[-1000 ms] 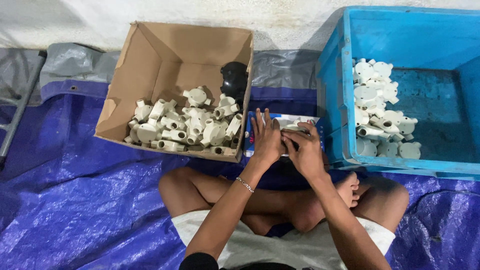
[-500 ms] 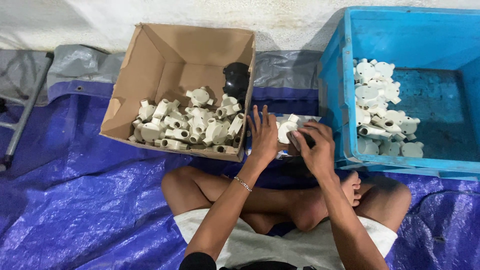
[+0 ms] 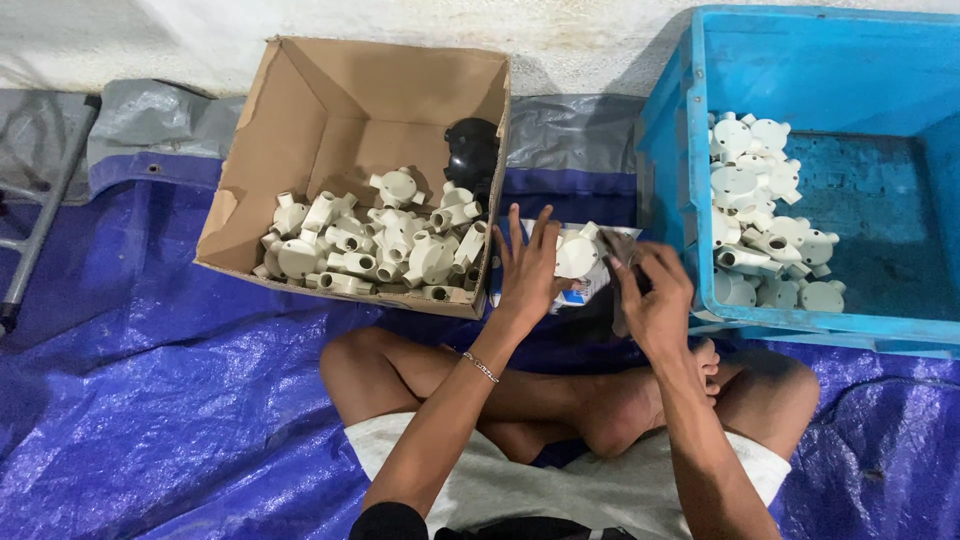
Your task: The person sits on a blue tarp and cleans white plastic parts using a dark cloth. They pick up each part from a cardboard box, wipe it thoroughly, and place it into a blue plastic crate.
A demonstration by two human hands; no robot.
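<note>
Since half a second ago, the right hand (image 3: 655, 300) has been drawn back toward four o'clock, blurred, its fingers curled; what is pinched cannot be told. The left hand (image 3: 528, 268) is kept flat, fingers spread, against a white fitting (image 3: 577, 255). A blue tarp (image 3: 150, 400) covers the floor. A cardboard box (image 3: 300, 120) of fittings sits at ten o'clock, a blue crate (image 3: 800, 70) at two o'clock.
</note>
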